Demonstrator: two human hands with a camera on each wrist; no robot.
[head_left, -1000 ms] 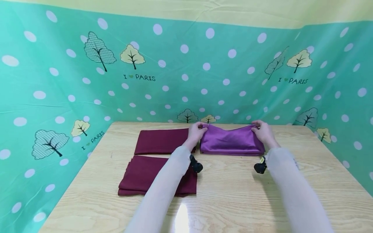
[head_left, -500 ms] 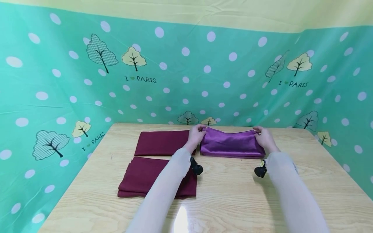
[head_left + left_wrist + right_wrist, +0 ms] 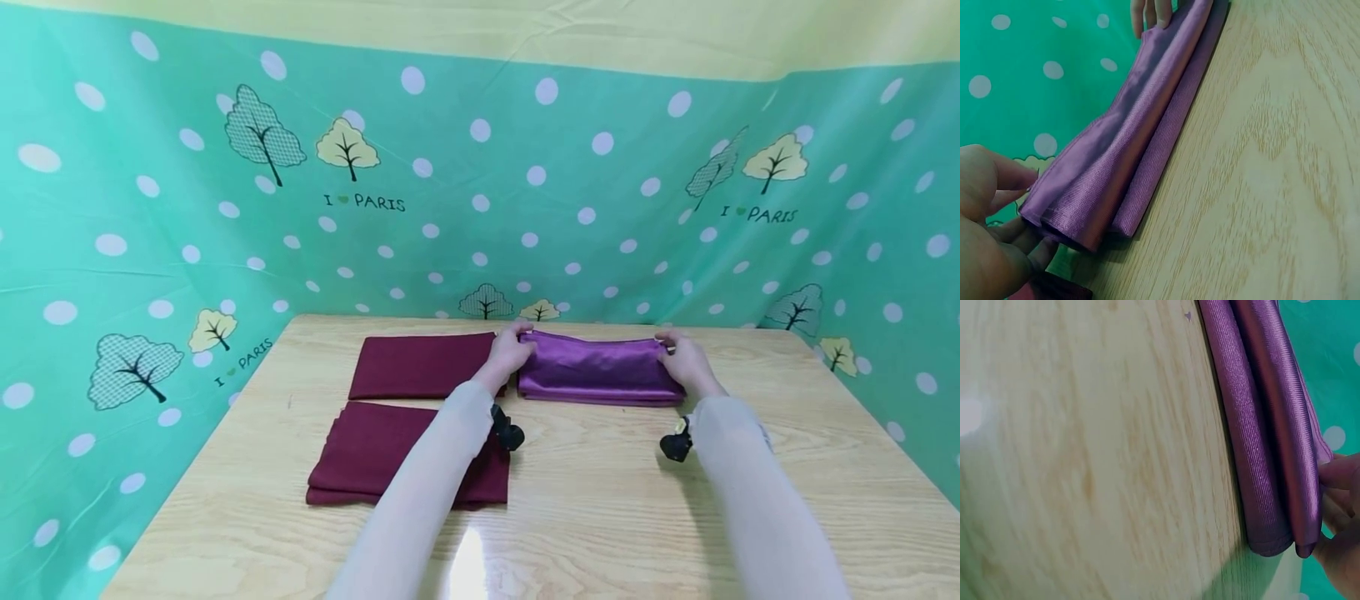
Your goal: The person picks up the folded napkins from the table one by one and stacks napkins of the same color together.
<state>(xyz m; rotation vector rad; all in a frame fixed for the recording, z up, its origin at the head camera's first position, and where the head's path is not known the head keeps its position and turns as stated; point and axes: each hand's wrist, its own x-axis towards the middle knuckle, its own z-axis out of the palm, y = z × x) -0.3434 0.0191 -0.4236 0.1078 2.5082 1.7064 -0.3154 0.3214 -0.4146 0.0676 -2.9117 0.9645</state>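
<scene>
A folded purple cloth lies near the table's back edge, its layers stacked. At its back left corner my left hand pinches the fabric; the left wrist view shows the fingers and thumb of the left hand around the end of the purple cloth. My right hand holds the back right corner. In the right wrist view the right hand grips the upper layer of the purple cloth, beside a rounded lower fold.
Left of the purple cloth lies a folded maroon cloth. A second folded maroon cloth is in front of it, partly under my left forearm. The wooden table meets a green dotted curtain at the back and sides.
The purple cloth's raised back edge has come down and looks flatter, with both hands still holding its corners. The maroon cloths stay in place.
</scene>
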